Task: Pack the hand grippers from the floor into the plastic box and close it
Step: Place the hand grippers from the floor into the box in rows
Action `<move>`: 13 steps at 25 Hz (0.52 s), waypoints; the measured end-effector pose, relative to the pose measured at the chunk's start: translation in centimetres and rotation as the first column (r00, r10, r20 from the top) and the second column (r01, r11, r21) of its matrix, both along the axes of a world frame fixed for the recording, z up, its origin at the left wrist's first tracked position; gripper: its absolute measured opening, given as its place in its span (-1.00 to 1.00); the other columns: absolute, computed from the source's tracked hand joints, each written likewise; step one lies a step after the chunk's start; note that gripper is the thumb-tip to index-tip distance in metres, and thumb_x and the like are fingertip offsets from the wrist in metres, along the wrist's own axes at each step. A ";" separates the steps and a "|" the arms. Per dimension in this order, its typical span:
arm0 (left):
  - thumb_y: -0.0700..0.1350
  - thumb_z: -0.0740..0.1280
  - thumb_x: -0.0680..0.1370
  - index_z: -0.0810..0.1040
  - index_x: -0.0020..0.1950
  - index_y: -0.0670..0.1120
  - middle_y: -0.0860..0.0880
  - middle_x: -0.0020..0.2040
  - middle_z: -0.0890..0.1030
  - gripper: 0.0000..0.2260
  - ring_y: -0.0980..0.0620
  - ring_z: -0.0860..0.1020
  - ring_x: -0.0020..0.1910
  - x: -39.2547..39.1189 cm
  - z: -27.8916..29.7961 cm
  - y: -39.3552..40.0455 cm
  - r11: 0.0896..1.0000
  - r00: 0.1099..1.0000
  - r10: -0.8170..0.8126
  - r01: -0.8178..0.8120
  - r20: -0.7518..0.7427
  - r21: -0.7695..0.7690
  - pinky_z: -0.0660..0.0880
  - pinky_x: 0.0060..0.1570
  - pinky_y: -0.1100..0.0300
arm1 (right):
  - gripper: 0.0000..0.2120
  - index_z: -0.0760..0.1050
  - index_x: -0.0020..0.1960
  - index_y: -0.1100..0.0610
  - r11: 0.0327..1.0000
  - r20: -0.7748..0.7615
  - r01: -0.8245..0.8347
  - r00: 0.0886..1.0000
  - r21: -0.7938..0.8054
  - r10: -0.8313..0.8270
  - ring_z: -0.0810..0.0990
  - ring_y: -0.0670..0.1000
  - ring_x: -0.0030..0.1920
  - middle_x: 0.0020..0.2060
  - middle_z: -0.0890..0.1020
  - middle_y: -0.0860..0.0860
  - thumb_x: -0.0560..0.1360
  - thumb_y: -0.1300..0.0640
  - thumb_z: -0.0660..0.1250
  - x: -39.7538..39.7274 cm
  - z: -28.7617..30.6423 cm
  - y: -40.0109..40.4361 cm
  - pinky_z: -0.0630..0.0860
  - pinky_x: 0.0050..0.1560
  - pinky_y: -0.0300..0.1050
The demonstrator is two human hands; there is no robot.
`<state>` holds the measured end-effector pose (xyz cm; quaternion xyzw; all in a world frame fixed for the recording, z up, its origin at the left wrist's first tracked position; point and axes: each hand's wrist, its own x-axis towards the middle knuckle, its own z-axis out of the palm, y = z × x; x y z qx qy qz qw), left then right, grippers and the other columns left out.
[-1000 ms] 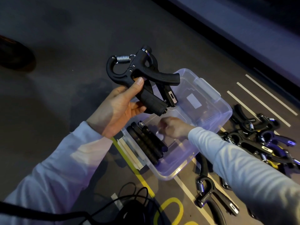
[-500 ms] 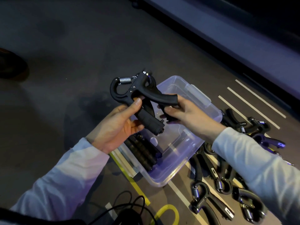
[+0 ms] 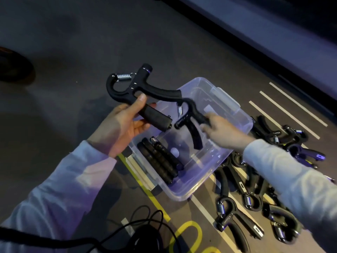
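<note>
Your right hand [image 3: 221, 129] pinches a hand gripper [image 3: 189, 123] by one handle over the open plastic box [image 3: 235, 108], its free handle pointing down into the box; your left hand [image 3: 125, 125] grips a second gripper [image 3: 145, 99] just beside, farther from the opening.

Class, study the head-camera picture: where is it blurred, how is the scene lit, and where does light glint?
Head view: dim overall, with a violet cast on the plastic box; motion blur smears the right hand and its hand gripper; the left hand and its gripper are sharper, the steel spring glinting.
</note>
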<state>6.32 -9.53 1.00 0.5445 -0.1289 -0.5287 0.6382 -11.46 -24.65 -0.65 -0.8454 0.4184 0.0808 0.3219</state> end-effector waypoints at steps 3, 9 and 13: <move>0.02 0.23 0.53 0.53 0.12 -0.01 0.02 -0.03 0.68 -0.77 0.17 0.63 -0.17 -0.1 -0.2 0.0 0.999 0.998 0.030 -0.031 0.047 0.020 0.51 -0.33 0.39 | -0.69 0.27 0.24 0.30 0.996 -0.234 -0.085 0.968 0.014 0.086 0.49 0.28 0.21 0.20 0.48 0.28 0.57 0.18 0.18 1.6 -3.0 3.3 0.38 0.03 -0.05; 0.04 0.22 0.56 0.55 0.05 0.04 0.08 -0.02 0.68 -0.83 0.12 0.63 -0.01 -0.3 0.1 0.1 0.997 0.987 0.035 -0.044 0.155 0.059 0.49 -0.19 0.34 | -0.57 0.20 0.35 0.30 0.992 -0.320 -0.095 0.940 0.083 0.116 0.44 0.26 0.28 0.32 0.32 0.23 0.54 0.23 0.21 5.1 -6.5 5.8 0.37 0.24 0.01; 0.03 0.23 0.56 0.56 0.05 0.03 0.07 -0.02 0.68 -0.82 0.10 0.62 -0.01 -0.5 0.2 0.0 0.998 0.987 0.040 -0.048 0.153 0.047 0.48 -0.25 0.34 | -0.52 0.15 0.41 0.29 0.968 -0.339 -0.165 0.914 0.192 0.223 0.41 0.24 0.30 0.33 0.35 0.24 0.54 0.22 0.19 5.0 -7.0 6.4 0.37 0.23 -0.03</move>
